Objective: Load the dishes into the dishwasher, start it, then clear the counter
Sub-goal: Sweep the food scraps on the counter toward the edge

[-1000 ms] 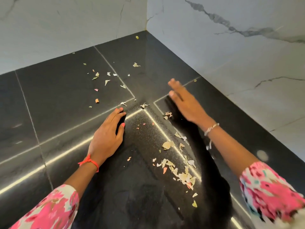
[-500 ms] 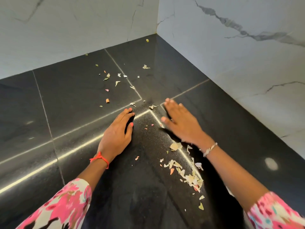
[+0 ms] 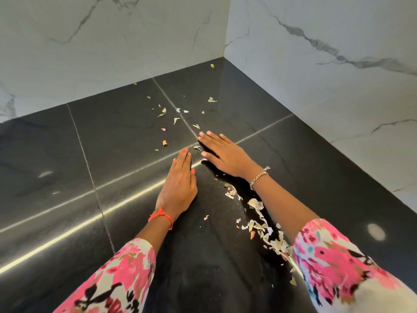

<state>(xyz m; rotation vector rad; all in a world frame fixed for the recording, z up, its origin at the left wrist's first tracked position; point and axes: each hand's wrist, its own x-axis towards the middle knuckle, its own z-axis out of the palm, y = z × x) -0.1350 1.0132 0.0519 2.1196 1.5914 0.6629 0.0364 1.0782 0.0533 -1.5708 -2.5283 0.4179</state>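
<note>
Both hands lie flat on the black counter (image 3: pixel 67 154), fingers straight and together, gripping nothing. Left hand (image 3: pixel 178 186) rests palm down, pointing toward the wall corner. Right hand (image 3: pixel 226 154) lies just beside it, angled left, its thumb near the left fingertips. A trail of pale peel scraps (image 3: pixel 276 243) lies on the counter beside the right forearm. Smaller loose bits (image 3: pixel 176 120) are scattered beyond the fingertips, with one orange piece (image 3: pixel 165 143) among them. White marble walls (image 3: pixel 112 41) meet behind.
</note>
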